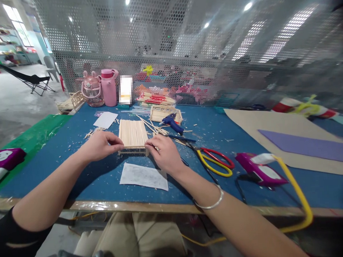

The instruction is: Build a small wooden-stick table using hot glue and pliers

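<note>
A small wooden stick platform (132, 133) stands on the blue tabletop in front of me, its top made of pale sticks laid side by side over a low frame. My left hand (103, 145) pinches its near left corner between thumb and fingers. At the near right corner, my right hand (164, 151) is closed the same way; its wrist wears a silver bangle. A white paper sheet (143, 176) with grey smudges lies just in front of the platform. Loose sticks (151, 125) and a blue glue gun (173, 124) lie behind it to the right.
Red-and-yellow-handled scissors (215, 162) lie right of my right hand. Beyond them are a purple device (261, 169) and a yellow bent tube (299, 193). Pink bottles (109, 88) stand at the back before a perforated metal screen (156, 34). A purple sheet (305, 145) lies far right.
</note>
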`<state>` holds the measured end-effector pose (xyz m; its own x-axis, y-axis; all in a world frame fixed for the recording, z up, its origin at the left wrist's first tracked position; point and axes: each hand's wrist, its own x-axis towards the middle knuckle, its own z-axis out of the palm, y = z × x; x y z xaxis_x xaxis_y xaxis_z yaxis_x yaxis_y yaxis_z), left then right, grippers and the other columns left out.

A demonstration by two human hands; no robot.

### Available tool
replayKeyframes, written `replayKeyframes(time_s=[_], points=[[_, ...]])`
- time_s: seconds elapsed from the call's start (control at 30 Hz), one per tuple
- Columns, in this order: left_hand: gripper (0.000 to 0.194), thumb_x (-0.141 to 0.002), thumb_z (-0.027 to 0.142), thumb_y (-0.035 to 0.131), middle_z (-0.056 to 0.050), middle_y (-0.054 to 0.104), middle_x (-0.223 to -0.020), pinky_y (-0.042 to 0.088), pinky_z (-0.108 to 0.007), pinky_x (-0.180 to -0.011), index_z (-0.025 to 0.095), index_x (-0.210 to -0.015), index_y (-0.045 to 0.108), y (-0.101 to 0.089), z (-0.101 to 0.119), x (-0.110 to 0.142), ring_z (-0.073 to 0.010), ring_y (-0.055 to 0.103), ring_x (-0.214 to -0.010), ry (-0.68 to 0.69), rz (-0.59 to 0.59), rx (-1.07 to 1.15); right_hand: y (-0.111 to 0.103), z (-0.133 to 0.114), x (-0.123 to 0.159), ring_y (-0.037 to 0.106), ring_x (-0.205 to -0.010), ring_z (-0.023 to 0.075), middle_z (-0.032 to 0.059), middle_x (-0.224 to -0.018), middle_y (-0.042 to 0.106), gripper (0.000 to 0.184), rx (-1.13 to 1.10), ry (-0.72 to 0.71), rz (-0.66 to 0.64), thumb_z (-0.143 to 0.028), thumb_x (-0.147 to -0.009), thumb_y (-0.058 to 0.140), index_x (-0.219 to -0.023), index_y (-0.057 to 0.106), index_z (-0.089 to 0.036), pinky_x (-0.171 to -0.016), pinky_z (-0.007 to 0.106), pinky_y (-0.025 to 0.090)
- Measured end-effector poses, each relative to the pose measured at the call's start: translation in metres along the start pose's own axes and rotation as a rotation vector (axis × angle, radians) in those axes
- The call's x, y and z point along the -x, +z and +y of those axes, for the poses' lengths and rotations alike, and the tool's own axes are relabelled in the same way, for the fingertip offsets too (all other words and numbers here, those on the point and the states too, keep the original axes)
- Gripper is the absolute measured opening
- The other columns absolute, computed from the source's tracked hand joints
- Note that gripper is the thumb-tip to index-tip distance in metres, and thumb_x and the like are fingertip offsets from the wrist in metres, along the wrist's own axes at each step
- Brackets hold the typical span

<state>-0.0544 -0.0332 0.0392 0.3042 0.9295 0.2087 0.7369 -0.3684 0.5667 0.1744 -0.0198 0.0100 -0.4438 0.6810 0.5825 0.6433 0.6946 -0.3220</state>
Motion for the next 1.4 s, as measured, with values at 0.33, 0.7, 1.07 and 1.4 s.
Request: replayKeyframes(time_s=[0.33,0.7,1.07,1.4], points=[[0.025,-0.072,0.039,0.057,-0.003,0.069,-0.07,0.043,-0.023,-0.06,0.018,-0.076,0.07,0.0,-0.002,-0.002,-0.0139,0.059,-0.063,-0.021,-0.03,0.001,-0.02,0.013,-0.01,0.057,-0.062,0.0136,0.0019,-0.071,0.066,0.018,-0.345,0.318,0.218,-0.017,-0.079,0.049,-0.083,0.067,-0.016,-0.058,0.025,0.044],[0.024,-0.072,0.039,0.057,-0.002,0.069,-0.069,0.044,-0.023,-0.061,0.019,-0.074,0.069,-0.001,-0.001,-0.001,-0.0131,0.059,-0.063,-0.014,-0.043,-0.014,-0.012,0.008,-0.005,0.059,-0.067,0.0121,0.0016,-0.071,0.066,0.01,-0.251,0.016,-0.06,-0.01,-0.072,0.061,-0.07,0.067,-0.018,-0.066,0.026,0.045],[0.025,-0.071,0.04,0.058,-0.002,0.069,-0.068,0.043,-0.024,-0.06,0.018,-0.073,0.069,0.0,0.0,-0.001,-0.0133,0.058,-0.062,-0.02,-0.026,0.004,-0.007,0.009,-0.003,0.058,-0.068,0.0126,0.0019,-0.071,0.063,0.012,-0.198,-0.058,-0.021,-0.008,-0.073,0.058,-0.07,0.066,-0.017,-0.065,0.025,0.044],[0.026,-0.071,0.041,0.057,-0.002,0.069,-0.069,0.044,-0.023,-0.06,0.018,-0.074,0.067,0.002,-0.003,-0.002,-0.0139,0.059,-0.064,-0.019,-0.04,0.025,-0.012,-0.001,-0.006,0.051,-0.072,0.017,0.0051,-0.072,0.057,0.011,0.041,-0.144,-0.035,-0.018,-0.074,0.055,-0.067,0.063,-0.017,-0.069,0.03,0.041]])
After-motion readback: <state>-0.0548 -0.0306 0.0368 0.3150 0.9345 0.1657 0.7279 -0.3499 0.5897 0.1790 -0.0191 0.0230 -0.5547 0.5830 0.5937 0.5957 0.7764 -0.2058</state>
